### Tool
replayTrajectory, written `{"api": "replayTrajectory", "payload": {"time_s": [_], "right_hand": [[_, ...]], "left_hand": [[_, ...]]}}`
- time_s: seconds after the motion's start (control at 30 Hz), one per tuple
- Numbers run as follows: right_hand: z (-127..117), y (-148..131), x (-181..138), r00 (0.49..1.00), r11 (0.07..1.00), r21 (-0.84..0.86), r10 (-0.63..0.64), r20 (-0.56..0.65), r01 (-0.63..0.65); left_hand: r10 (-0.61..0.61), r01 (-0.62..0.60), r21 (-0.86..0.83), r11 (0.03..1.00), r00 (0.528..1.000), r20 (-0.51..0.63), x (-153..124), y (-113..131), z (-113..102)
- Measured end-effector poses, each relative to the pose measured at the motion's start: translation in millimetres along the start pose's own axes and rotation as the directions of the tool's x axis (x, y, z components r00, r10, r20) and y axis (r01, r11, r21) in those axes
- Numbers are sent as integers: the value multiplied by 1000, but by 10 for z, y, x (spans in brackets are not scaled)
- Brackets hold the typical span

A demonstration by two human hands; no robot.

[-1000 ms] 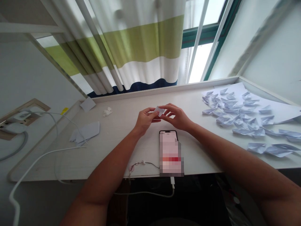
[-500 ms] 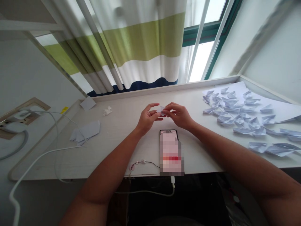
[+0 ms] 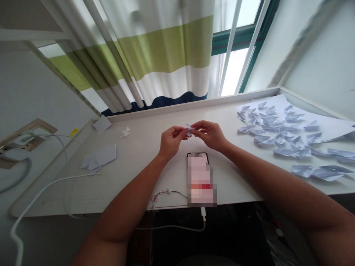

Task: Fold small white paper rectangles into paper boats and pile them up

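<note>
A small folded piece of white paper (image 3: 189, 128) is pinched between my two hands, just above the middle of the desk. My left hand (image 3: 171, 140) grips its left side between thumb and fingers, the fingers curled in. On the other side my right hand (image 3: 209, 133) is closed on its right edge with thumb and forefinger. The paper's exact shape is partly hidden by the fingertips. Below the hands lies a phone (image 3: 200, 177) with a blurred-out screen. Many folded paper boats (image 3: 277, 129) are spread over the right of the desk.
White paper sheets (image 3: 104, 157) lie at the left, with one square sheet (image 3: 102, 124) farther back and a crumpled white scrap (image 3: 125, 132). A white cable (image 3: 55, 181) crosses the left side. Larger paper (image 3: 327, 118) lies under some boats. A curtain (image 3: 166, 48) hangs behind.
My left fingers, spread before, have curled in around the paper. The paper is turned a little between the hands. The whole view has shifted slightly.
</note>
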State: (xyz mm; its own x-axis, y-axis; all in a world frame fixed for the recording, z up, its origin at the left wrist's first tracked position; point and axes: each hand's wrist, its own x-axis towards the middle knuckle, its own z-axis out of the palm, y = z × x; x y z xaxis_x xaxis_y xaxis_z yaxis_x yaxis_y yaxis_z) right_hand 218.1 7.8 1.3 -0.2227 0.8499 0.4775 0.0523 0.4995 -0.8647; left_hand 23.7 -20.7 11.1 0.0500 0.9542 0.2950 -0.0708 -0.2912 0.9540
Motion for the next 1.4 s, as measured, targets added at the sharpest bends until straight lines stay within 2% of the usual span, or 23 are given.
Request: {"api": "replayTrajectory", "payload": {"time_s": [0.17,0.4,0.7,0.83,1.0,1.17,1.3,1.4], "right_hand": [[3,-10,13,1000,999,47,23,6,-23],[-38,-4,48,998,999,-13,46,30,-46],[18,18,36,987,949,270,147,66,-159],[14,11,34,973,942,259,183,139,-214],[31,-10,22,972,958,198,176,157,-206],[44,-36,19,973,945,246,186,136,-215],[71,-24,17,957,913,296,244,160,-282],[87,20,16,958,912,304,235,163,-276]], "left_hand": [[36,-37,-13,999,998,-45,24,-57,-4],[39,-28,105,994,994,-101,41,-63,-14],[-14,15,7,1000,992,-127,56,-57,-26],[-47,48,0,999,990,-131,43,-59,-20],[-40,44,47,998,997,-73,35,-38,-19],[-63,63,12,998,998,13,60,-37,-37],[-79,79,1,997,996,28,76,-67,-48],[-82,82,33,996,996,25,85,-89,-59]]}}
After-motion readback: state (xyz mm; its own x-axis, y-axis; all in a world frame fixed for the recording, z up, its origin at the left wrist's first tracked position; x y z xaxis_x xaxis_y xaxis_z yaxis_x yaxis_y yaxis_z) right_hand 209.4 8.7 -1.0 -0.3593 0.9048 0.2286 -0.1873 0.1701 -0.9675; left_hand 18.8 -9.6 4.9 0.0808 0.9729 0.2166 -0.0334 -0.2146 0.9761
